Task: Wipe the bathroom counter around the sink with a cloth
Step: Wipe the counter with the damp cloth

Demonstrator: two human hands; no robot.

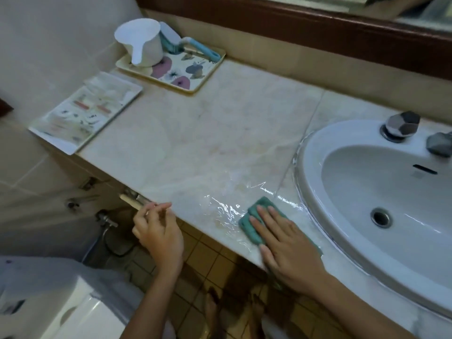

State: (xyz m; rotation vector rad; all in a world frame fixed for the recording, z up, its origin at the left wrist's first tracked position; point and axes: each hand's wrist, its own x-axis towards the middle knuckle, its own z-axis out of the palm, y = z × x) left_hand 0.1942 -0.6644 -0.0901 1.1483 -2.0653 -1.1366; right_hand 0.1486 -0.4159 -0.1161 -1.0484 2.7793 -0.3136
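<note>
A green cloth (pixel 254 217) lies flat on the pale marble counter (pixel 195 133) near its front edge, just left of the white sink (pixel 315 152). My right hand (pixel 286 243) presses down on the cloth with fingers spread flat. Water glistens on the counter to the left of the cloth and along the sink's rim. My left hand (pixel 156 231) hovers at the counter's front edge, fingers loosely curled, holding nothing.
A flowered tray (pixel 193 77) with a white scoop (pixel 139 40) and a blue-handled brush (pixel 195 46) stands at the back left. A white tray (pixel 83 113) of small packets sits at the counter's left end. Taps (pixel 401 124) rise behind the basin. A toilet (pixel 61 302) stands lower left.
</note>
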